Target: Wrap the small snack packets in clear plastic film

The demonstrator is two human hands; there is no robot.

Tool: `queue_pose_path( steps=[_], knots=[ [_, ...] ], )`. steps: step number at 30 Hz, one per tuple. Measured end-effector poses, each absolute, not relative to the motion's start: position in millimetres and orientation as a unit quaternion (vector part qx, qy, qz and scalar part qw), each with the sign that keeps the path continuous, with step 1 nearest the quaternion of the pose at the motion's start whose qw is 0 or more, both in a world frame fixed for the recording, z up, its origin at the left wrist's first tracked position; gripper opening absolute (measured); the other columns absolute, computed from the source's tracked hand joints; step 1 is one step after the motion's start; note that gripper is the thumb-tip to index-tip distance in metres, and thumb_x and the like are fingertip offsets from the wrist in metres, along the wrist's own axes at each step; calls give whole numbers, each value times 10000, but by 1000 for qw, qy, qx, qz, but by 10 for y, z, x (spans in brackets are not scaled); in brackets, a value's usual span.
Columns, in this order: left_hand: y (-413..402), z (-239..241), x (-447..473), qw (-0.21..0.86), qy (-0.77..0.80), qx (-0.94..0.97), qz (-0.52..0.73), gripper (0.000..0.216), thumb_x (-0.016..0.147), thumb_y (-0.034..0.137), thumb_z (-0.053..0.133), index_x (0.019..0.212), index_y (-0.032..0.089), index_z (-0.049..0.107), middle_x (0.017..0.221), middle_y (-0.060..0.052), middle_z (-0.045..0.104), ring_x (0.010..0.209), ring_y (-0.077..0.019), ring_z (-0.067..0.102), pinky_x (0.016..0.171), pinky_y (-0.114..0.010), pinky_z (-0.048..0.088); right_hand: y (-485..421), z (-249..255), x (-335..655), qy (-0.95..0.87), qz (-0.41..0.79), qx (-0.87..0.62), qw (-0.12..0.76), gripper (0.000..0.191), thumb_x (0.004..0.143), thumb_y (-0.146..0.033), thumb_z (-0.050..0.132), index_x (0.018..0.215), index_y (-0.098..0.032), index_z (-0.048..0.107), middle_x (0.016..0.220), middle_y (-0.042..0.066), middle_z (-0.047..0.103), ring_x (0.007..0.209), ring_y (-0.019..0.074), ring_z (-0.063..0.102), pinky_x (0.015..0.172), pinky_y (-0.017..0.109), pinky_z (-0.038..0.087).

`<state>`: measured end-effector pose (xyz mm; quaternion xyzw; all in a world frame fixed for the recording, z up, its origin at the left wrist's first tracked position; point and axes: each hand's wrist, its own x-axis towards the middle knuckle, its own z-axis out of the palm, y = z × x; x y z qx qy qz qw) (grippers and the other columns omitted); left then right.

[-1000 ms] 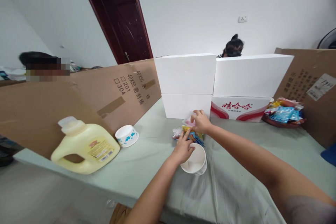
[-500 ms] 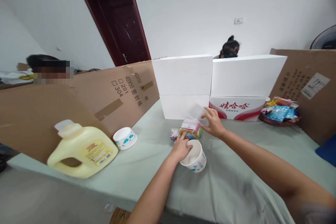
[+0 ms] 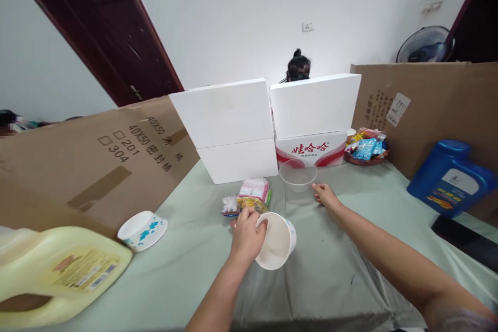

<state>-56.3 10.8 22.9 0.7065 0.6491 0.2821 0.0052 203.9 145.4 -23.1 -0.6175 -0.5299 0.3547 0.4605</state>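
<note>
My left hand (image 3: 246, 232) grips the rim of a white paper cup (image 3: 277, 241) and holds it tilted, mouth toward me, above the pale green tablecloth (image 3: 194, 270). Just behind it lie small snack packets (image 3: 249, 195), pink, yellow and blue. My right hand (image 3: 325, 195) rests on the cloth with fingers stretched out, beside a clear plastic cup (image 3: 298, 176) that stands upright; I cannot tell whether it touches the cup.
A white bowl with blue flowers (image 3: 142, 229) and a yellow jug (image 3: 54, 272) lie at left. White foam boxes (image 3: 268, 124) stand behind, with cardboard walls (image 3: 97, 161) on both sides. A basket of snacks (image 3: 366, 146), a blue jug (image 3: 451, 177) and a dark phone (image 3: 465, 241) are at right. A person's head (image 3: 298, 66) shows behind the boxes.
The camera has swung right. My left hand has lifted and tilted the paper cup. My right hand has left the packets and moved right, next to the clear cup.
</note>
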Motion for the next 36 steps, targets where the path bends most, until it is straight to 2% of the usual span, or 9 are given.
queue_pose_path(
  steps=[4,8,12,16,20,25,28,33,36],
  knots=[
    [87,296,-352,12,667,706,238,156,837,174,522,686,196,549,855,-49,595,846,-221,585,755,-335,440,873,-37,2101,-602,338,-542,480,580,770,-600,576,1212,-230,506,1256,130,547,1028,237,595,860,396,509],
    [172,220,-88,131,649,707,247,151,815,168,535,666,187,523,754,-39,587,753,-201,580,681,-302,423,180,108,2147,-871,245,-294,309,723,673,-592,738,1286,-267,536,1551,136,249,1413,340,252,1096,505,313],
    [278,-36,120,262,565,725,294,165,896,336,518,911,180,570,722,6,606,636,-143,583,585,-241,435,92,65,2387,-848,227,-379,293,289,778,-497,680,880,-230,636,1430,129,448,1306,299,439,1033,450,410],
    [315,-358,183,315,503,727,347,232,944,319,415,1067,167,541,744,-2,608,654,-138,597,584,-234,460,575,-68,2892,-718,183,-563,367,319,825,-523,552,707,-228,556,1118,114,618,1105,271,588,907,401,489],
    [290,-534,204,289,484,758,328,91,794,183,572,867,186,626,884,-36,636,747,-152,586,716,-279,483,1101,-214,3189,-607,132,-677,395,413,736,-568,579,935,-208,612,1129,133,595,1126,302,568,897,427,498],
    [229,-512,206,261,458,788,317,128,775,132,552,826,189,655,866,-48,644,811,-175,595,770,-296,496,1285,-377,3020,-588,244,-630,446,729,752,-543,568,1362,-188,385,1370,175,487,1177,286,572,843,369,547],
    [145,-373,139,221,464,794,324,202,809,131,513,934,188,660,1003,-86,640,944,-211,585,870,-354,485,1097,-387,2958,-619,201,-634,417,653,772,-542,540,1313,-187,455,1369,180,496,1204,310,547,873,422,541],
    [18,-121,-248,4,568,783,254,416,799,130,565,1192,258,609,1321,-95,547,1276,-325,415,1077,-537,311,536,-382,3288,-758,86,-574,299,378,817,-548,522,1028,-266,660,1227,98,632,1168,310,562,939,481,494],
    [2,-116,-581,-34,617,766,178,425,794,75,534,1161,264,634,1249,-102,609,1208,-344,471,1011,-565,364,232,-468,3601,-774,39,-579,252,366,776,-546,565,999,-279,680,1149,99,670,1072,321,611,933,505,483]
  ],
)
